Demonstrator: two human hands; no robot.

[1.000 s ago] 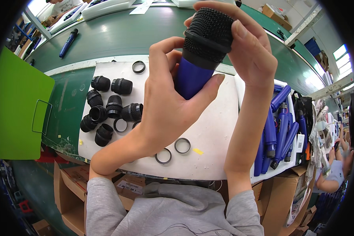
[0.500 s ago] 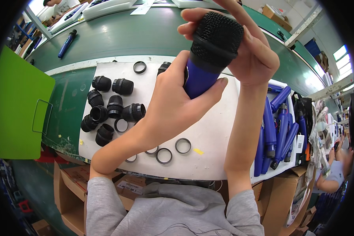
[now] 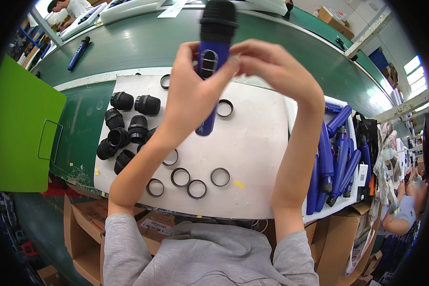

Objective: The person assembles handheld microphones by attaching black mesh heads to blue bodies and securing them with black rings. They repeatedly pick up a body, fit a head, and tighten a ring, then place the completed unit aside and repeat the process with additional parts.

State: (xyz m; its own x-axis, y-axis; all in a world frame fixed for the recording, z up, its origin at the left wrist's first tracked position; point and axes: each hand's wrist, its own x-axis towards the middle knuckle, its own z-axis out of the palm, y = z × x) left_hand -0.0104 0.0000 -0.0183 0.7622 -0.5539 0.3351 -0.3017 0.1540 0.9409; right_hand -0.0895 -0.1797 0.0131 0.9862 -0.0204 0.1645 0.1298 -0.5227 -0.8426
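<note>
A microphone (image 3: 206, 93) with a blue body and black mesh head stands nearly upright above the table's far part. My left hand (image 3: 193, 93) is closed around its body, thumb across the front beside a small dark display panel. My right hand (image 3: 276, 66) is at the microphone's right side, fingers pinched together near my left thumb; its fingertips are blurred and partly hidden. Below the hands lie several black rings (image 3: 197, 197) on the white sheet. One ring (image 3: 232, 108) lies just right of the microphone's lower end. Several black mesh heads (image 3: 148, 104) are grouped left of my left forearm.
On the right, a white foam tray (image 3: 314, 217) holds several blue microphone bodies (image 3: 341, 148). A bright green board (image 3: 24, 128) stands at the left. Another blue microphone (image 3: 79, 53) lies on the green surface beyond. Cardboard boxes (image 3: 336, 238) sit below the table edge. Other people are farther off.
The microphone has moved up and left and turned more upright, with its display panel now showing. My right hand has left the mesh head and come down beside the body.
</note>
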